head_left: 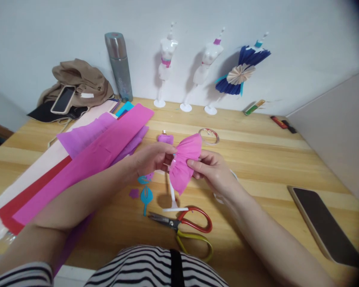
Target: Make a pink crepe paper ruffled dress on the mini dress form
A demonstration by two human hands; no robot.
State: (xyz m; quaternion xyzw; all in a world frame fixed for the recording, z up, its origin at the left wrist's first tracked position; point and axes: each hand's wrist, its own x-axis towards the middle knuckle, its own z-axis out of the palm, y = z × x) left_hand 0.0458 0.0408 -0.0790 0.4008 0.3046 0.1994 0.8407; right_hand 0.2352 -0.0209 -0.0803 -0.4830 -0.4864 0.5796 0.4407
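Observation:
A gathered piece of pink crepe paper (185, 171), fanned out like a small skirt, is held over the table between my two hands. My left hand (158, 157) pinches it at its narrow, gathered edge on the left. My right hand (209, 167) grips its outer right side between thumb and fingers. Below the paper shows a white stand (174, 199) with a flat base; its upper part is hidden by the paper and my left hand. Scissors (176, 224) with one red and one yellow handle lie open just below the base.
Blue leaf-shaped cutouts (146, 195) and a purple flower cutout (134, 193) lie left of the stand. Crepe paper sheets (89, 159) cover the left side. Behind stand three small mannequins (168, 50) and a flask (119, 67). A tape roll (209, 136) and a phone (323, 223) lie rightward.

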